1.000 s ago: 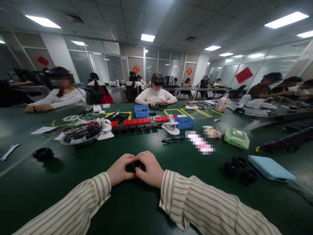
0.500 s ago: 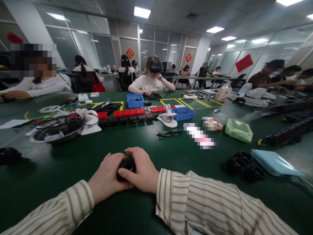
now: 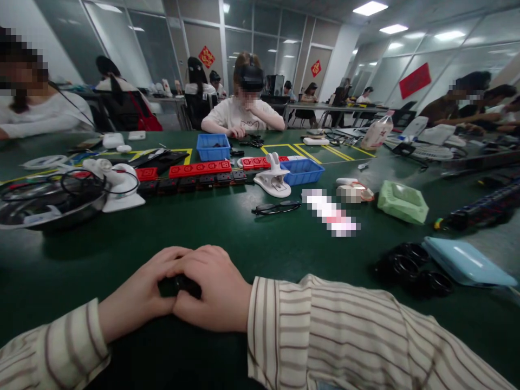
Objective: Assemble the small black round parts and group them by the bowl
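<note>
Right hand (image 3: 217, 292) curled round a black part (image 3: 189, 285) — left hand (image 3: 144, 290) half-curled, its hold unclear — so uneven pressure seemed likeliest to cause slipping.

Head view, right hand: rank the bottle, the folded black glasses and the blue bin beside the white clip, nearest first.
From the right hand:
1. Glasses: ahead, slightly right.
2. Blue bin: beyond the glasses, right of the clip.
3. Bottle: farther back, rightmost of these.
</note>
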`<move>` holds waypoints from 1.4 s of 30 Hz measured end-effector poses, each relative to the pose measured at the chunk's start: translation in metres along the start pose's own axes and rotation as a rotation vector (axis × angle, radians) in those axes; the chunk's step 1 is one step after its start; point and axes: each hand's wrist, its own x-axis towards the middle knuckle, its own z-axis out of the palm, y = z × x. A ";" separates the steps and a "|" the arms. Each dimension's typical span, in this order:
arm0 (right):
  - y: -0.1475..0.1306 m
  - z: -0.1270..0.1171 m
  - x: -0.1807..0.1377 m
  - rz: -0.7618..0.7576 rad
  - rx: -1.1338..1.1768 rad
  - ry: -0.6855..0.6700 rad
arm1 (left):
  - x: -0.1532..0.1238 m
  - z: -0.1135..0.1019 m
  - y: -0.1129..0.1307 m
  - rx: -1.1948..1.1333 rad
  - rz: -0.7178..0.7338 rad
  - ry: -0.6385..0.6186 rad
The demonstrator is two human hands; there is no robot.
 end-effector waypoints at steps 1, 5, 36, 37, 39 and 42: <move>0.000 0.000 0.000 -0.022 0.011 -0.009 | 0.000 -0.001 -0.001 -0.005 0.000 -0.009; 0.000 0.002 -0.002 0.001 0.008 -0.004 | 0.001 -0.001 -0.002 -0.010 -0.001 -0.024; -0.005 -0.005 -0.008 -0.095 -0.089 0.014 | -0.004 0.010 0.008 -0.075 -0.070 0.133; -0.006 -0.006 -0.009 -0.101 -0.081 0.013 | -0.004 0.010 0.007 -0.084 -0.077 0.131; -0.008 -0.007 -0.011 -0.091 -0.079 0.032 | -0.005 0.009 0.007 -0.093 -0.094 0.116; -0.008 -0.006 -0.012 -0.049 -0.093 0.078 | -0.003 0.007 0.010 -0.068 -0.090 0.077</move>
